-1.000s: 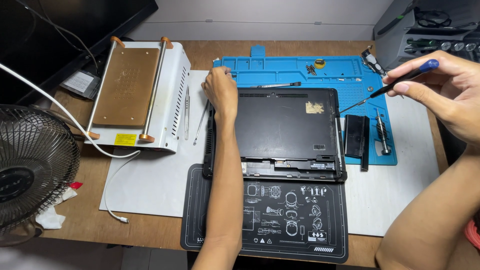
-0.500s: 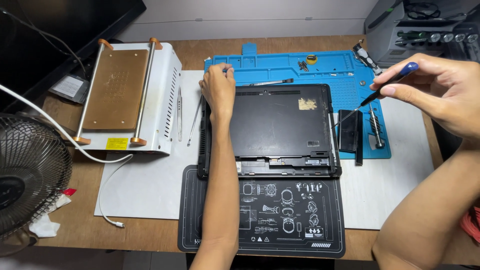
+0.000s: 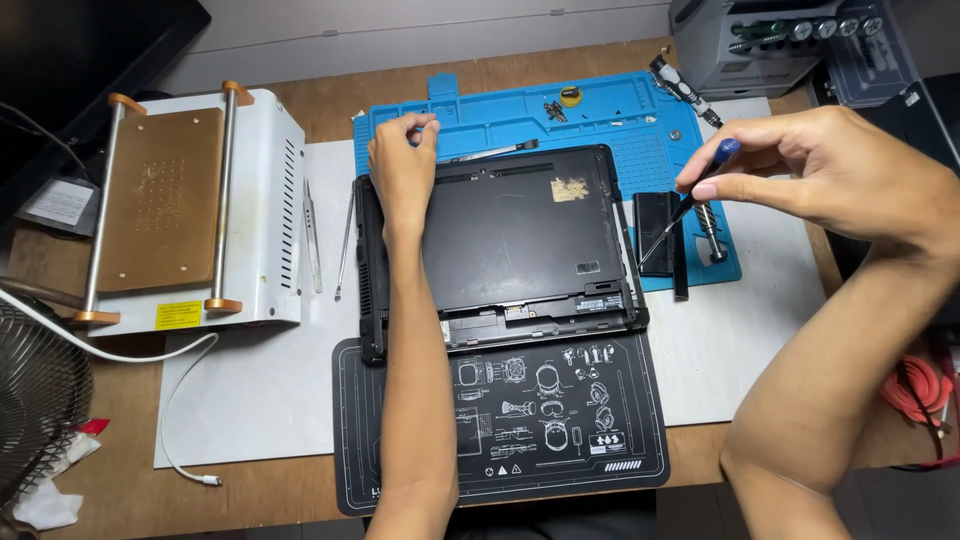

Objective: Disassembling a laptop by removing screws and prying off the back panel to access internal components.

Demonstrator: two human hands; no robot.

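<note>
A black laptop (image 3: 520, 240) lies bottom up on the desk, partly over a blue work mat (image 3: 600, 120) and a black printed mat (image 3: 520, 420). My left hand (image 3: 400, 165) rests on the laptop's far left corner, fingers curled at the mat's edge. My right hand (image 3: 830, 170) pinches a blue-handled screwdriver (image 3: 690, 200); its thin tip points down toward the laptop's right edge, over a small black part (image 3: 655, 225). A tan sticker sits on the laptop's base.
A white heating plate machine (image 3: 190, 210) stands at the left, with tweezers (image 3: 312, 235) and a thin probe beside it. A fan (image 3: 40, 400) and white cable (image 3: 170, 400) are at the front left. A grey tool rack (image 3: 790, 40) sits at the back right, red cable at the right edge.
My right hand has come in and down, bringing the screwdriver tip closer to the laptop's right edge. My left hand stays on the far left corner.
</note>
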